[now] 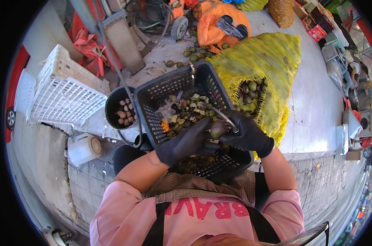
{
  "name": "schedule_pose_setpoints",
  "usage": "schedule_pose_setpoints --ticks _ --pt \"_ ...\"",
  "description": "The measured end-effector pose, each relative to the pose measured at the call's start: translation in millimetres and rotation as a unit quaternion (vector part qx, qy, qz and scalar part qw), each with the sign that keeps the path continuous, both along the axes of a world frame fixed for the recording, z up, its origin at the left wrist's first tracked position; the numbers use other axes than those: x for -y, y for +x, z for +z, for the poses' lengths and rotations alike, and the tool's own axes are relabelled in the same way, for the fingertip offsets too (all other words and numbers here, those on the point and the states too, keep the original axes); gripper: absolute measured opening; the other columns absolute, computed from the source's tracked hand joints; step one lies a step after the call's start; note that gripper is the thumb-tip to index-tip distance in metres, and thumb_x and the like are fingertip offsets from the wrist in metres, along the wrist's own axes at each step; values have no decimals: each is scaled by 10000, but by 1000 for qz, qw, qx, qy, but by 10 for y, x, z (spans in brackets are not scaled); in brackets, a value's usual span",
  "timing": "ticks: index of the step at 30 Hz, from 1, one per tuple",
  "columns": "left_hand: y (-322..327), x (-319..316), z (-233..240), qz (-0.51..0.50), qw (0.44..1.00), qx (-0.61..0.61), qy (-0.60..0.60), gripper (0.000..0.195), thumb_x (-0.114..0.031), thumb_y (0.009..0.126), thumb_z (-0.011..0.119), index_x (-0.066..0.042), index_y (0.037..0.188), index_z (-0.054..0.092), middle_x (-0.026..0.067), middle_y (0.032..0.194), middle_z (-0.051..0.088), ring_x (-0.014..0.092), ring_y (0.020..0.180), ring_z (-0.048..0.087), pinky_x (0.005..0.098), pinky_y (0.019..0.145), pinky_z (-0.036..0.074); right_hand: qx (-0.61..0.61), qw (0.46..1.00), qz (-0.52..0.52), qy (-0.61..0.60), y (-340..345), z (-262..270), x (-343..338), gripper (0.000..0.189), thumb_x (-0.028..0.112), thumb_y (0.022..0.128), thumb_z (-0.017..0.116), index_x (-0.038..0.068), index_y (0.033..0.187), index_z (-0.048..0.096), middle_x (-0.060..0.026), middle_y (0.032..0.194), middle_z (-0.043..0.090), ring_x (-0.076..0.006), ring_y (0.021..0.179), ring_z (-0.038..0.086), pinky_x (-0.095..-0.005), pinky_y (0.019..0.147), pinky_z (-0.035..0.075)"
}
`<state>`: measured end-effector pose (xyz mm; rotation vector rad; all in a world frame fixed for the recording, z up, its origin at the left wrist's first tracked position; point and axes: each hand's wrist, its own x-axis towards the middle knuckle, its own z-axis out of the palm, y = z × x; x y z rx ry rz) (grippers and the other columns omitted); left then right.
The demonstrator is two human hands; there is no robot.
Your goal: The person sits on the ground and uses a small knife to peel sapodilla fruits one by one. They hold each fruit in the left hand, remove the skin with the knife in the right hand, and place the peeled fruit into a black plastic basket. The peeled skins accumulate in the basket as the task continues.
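Observation:
My left hand (192, 140), in a black glove, closes around a dark, husk-covered nut (218, 129) that looks like a walnut and is blurred. In my right hand (249, 132), gloved the same way, is a narrow, curved metal tool (221, 115), perhaps a knife; the fingers hide its handle. Both hands are over a black plastic crate (149, 123) on or against my lap. Inside lie many green and brown husk pieces (193, 112) and a crumpled clear plastic bag (166, 110). A black bucket (109, 115) beside the crate holds pale brown, husked nuts (126, 113).
A yellow mesh sack (266, 55) with a torn opening shows green nuts (252, 87). Loose nuts (195, 57) lie beyond the crate near an orange sack (207, 23). White crates (66, 95) and a plastic jug (84, 149) are at left. A person (354, 73) sits far right.

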<state>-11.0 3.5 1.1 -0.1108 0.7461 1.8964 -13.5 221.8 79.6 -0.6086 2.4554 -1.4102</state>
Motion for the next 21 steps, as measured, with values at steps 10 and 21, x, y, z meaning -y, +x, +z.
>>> schedule_pose_setpoints --ticks 10,21 --pt "-125 208 200 267 900 -343 41 848 -715 886 441 -49 1409 419 160 1321 560 285 1077 632 419 869 537 44 993 -98 -42 571 -221 316 339 92 855 627 43 1188 589 -215 975 642 -366 911 637 -422 765 491" --pt "-191 259 -127 114 898 -423 -45 1030 -819 763 477 33 1342 455 189 1282 559 263 1115 621 364 857 558 -65 994 -33 77 701 -267 409 237 115 874 619 41 1097 592 -199 780 633 -380 699 635 -460 599 479"
